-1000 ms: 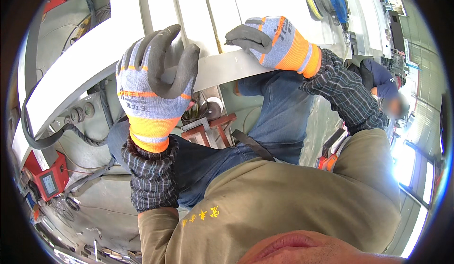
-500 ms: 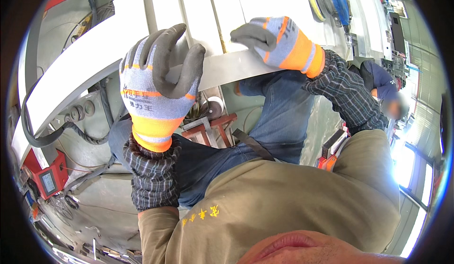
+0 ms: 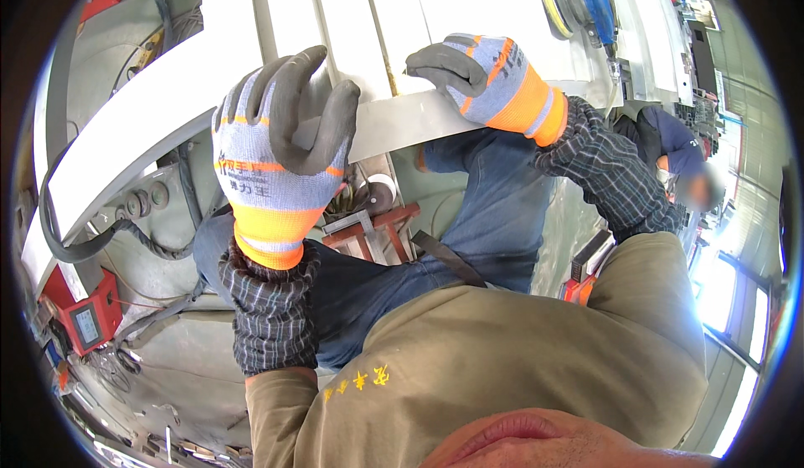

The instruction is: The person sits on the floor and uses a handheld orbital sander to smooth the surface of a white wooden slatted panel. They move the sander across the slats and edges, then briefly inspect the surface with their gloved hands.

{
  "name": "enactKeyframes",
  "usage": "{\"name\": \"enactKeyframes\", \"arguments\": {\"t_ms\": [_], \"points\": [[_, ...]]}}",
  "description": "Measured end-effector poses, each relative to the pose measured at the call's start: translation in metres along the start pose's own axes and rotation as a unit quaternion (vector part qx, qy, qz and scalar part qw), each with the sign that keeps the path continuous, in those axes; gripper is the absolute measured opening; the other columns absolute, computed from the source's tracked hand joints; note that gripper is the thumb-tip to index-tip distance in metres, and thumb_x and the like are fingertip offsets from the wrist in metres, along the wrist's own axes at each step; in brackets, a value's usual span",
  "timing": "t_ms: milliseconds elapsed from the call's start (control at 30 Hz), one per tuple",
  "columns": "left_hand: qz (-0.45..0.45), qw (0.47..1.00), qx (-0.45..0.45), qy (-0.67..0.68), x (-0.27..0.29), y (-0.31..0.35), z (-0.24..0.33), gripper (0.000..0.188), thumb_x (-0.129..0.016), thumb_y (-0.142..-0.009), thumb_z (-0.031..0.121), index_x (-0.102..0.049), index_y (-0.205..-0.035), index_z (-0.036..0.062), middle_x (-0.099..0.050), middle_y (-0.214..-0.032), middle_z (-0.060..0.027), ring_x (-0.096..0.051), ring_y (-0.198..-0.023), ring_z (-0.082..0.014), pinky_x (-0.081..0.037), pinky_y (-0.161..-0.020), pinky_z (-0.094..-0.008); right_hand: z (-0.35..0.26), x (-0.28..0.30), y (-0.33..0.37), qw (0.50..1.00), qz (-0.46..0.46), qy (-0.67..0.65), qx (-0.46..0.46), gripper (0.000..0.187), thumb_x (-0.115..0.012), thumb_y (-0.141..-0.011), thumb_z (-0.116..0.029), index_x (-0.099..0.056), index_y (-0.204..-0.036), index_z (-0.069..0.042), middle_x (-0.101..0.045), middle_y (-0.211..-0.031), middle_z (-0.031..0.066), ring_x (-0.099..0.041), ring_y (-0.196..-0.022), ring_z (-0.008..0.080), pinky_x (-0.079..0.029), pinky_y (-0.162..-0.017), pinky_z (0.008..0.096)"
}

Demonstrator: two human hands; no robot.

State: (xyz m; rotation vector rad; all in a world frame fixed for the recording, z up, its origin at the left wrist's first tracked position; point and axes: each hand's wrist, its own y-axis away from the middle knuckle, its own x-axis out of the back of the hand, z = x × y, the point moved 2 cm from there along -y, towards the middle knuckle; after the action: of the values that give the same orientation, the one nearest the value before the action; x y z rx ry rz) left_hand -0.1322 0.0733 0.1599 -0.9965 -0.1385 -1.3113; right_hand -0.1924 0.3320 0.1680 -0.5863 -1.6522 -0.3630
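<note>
A long pale metal panel [image 3: 402, 120] with lengthwise grooves lies in front of me, its near edge toward my lap. My left hand [image 3: 280, 154], in a grey-and-orange work glove with dark fingertips, is at that edge on the left. Its thumb and fingers are spread apart, with nothing visible between them. On the right, my right hand [image 3: 481, 78], gloved alike, rests at the panel near a groove. Its fingers are curled and pressed together; whatever they may hold is hidden.
A round sander [image 3: 578, 7] with a yellow rim and blue body lies on the panel at far right. A black hose [image 3: 84, 250] loops at left above a red box with a display [image 3: 88, 321]. Red stand legs [image 3: 381, 229] show below the panel. Another person [image 3: 674, 145] is at right.
My right hand and wrist have shifted slightly left and nearer to me, fingers still curled. My left hand has barely moved. The view has shifted a little.
</note>
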Motion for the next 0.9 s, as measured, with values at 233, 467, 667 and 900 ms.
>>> {"name": "enactKeyframes", "arguments": {"t_ms": [233,467,667,900], "points": [[0.003,0.998,-0.059,-0.017,-0.003,0.001,-0.004,0.036,-0.081,-0.082,0.023,-0.074,-0.113,0.0072,-0.072,-0.107,-0.0119,-0.068,-0.091,-0.0296,-0.054,-0.080,-0.0416,0.003,-0.005,0.007,1.000,0.003,-0.003,-0.007,0.033,-0.063,-0.086,-0.001,-0.071,-0.118,-0.008,-0.073,-0.116,0.0068,-0.070,-0.097,0.0259,-0.058,-0.083,0.0348],[0.013,1.000,-0.022,0.012,-0.003,0.000,-0.001,0.036,-0.082,-0.082,0.024,-0.074,-0.113,0.0068,-0.072,-0.106,-0.0117,-0.068,-0.090,-0.0299,-0.054,-0.080,-0.0410,-0.001,-0.004,0.001,0.997,0.037,0.067,0.017,0.035,-0.063,-0.085,0.001,-0.070,-0.119,-0.006,-0.072,-0.119,0.0077,-0.069,-0.099,0.0271,-0.058,-0.085,0.0351],[0.002,1.000,-0.004,0.005,-0.002,0.000,-0.003,0.036,-0.081,-0.083,0.025,-0.074,-0.114,0.0076,-0.073,-0.107,-0.0116,-0.069,-0.091,-0.0297,-0.054,-0.082,-0.0409,-0.003,0.002,0.002,0.999,-0.022,0.015,-0.039,0.034,-0.063,-0.085,-0.001,-0.070,-0.119,-0.006,-0.071,-0.119,0.0083,-0.069,-0.097,0.0275,-0.058,-0.085,0.0360],[0.007,1.000,-0.024,0.004,-0.002,-0.001,0.000,0.035,-0.081,-0.082,0.024,-0.074,-0.113,0.0084,-0.072,-0.106,-0.0114,-0.069,-0.093,-0.0301,-0.054,-0.082,-0.0412,-0.001,-0.003,0.003,1.000,0.013,0.015,0.018,0.034,-0.063,-0.085,-0.001,-0.069,-0.118,-0.005,-0.071,-0.119,0.0070,-0.069,-0.096,0.0272,-0.058,-0.083,0.0356]]}}
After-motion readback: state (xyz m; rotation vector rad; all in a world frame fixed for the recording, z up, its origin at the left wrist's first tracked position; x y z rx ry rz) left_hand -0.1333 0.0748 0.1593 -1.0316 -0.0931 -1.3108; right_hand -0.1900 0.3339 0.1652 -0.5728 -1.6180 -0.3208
